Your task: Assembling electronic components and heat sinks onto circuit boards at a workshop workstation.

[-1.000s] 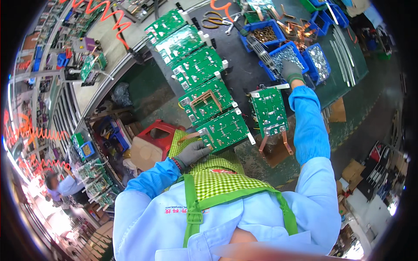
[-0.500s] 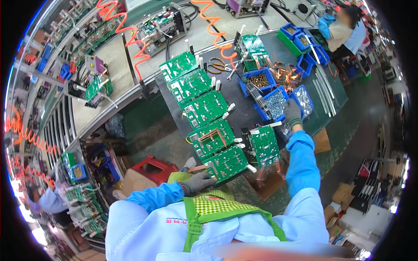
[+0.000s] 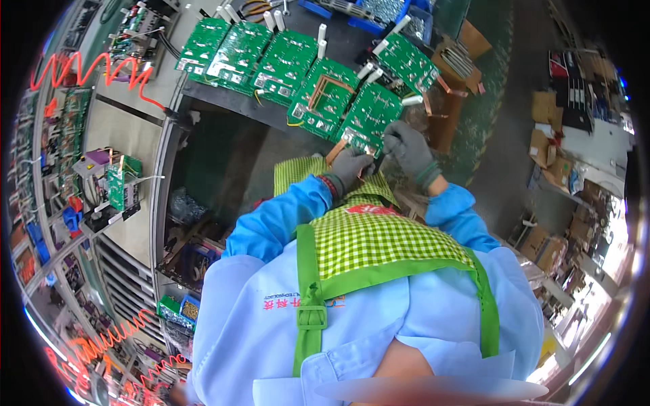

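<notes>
At the near end of a row of green circuit boards, the nearest circuit board (image 3: 372,111) lies at the table's edge. My left hand (image 3: 350,168), in a grey glove, is closed at its near edge around a flat copper strip (image 3: 335,150) that sticks out past the fingers. My right hand (image 3: 412,152), also gloved, is pinched beside the same board's near right corner. Whatever is between its fingertips is too small or hidden to make out. The neighbouring circuit board (image 3: 321,98) carries a rectangular copper frame (image 3: 328,89).
Another circuit board (image 3: 407,64) with copper strips lies to the right. Blue bins (image 3: 386,12) of small metal parts and pliers (image 3: 257,8) are at the far side. A cardboard box (image 3: 448,125) stands beyond the right edge. An orange coiled hose (image 3: 88,68) hangs at the left.
My right hand has come from the parts bins to the nearest board, close to my left hand. The view has turned and tilted down, so the boards appear higher up.
</notes>
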Action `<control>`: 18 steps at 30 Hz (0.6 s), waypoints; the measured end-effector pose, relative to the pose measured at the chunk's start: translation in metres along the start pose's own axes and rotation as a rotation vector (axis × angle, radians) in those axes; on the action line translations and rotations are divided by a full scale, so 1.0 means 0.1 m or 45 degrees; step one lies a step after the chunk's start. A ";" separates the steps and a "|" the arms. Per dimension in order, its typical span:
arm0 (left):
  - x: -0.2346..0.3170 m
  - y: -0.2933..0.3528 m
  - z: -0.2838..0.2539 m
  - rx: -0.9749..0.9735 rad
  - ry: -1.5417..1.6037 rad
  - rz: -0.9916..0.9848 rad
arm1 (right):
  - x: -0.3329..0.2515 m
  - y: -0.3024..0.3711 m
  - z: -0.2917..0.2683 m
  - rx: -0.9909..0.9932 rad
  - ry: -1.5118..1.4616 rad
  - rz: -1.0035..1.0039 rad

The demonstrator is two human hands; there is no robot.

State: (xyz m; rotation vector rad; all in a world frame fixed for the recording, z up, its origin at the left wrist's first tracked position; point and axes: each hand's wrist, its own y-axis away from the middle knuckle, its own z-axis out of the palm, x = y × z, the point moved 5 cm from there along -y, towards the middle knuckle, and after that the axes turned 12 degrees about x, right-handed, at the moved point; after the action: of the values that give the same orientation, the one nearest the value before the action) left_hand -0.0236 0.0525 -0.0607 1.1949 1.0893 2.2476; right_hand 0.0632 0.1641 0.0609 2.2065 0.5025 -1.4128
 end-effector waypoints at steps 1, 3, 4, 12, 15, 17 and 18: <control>-0.03 0.03 -0.03 -0.027 0.085 0.008 | 0.11 0.10 0.08 0.067 0.032 0.036; -0.05 0.10 0.00 -0.048 0.113 0.010 | 0.32 0.26 0.21 0.134 0.067 0.077; -0.02 0.10 0.03 -0.060 0.152 0.043 | 0.40 0.29 0.21 0.155 0.140 0.055; -0.11 0.05 0.01 -0.113 0.033 0.130 | 0.43 0.37 0.45 0.219 0.589 -0.502; -0.10 0.05 -0.03 -0.118 -0.094 0.186 | 0.42 0.36 0.44 0.332 0.691 -0.386; -0.05 0.00 0.03 -0.152 -0.063 0.185 | 0.39 0.31 0.35 0.476 0.578 -0.594; -0.07 0.00 0.02 -0.171 -0.040 0.175 | 0.35 0.33 0.31 0.460 0.573 -0.598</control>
State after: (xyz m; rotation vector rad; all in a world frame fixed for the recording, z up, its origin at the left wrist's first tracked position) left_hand -0.0182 0.0487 -0.0635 1.2785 0.8536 2.3541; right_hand 0.0722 0.1210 0.0238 2.8568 1.0475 -1.2899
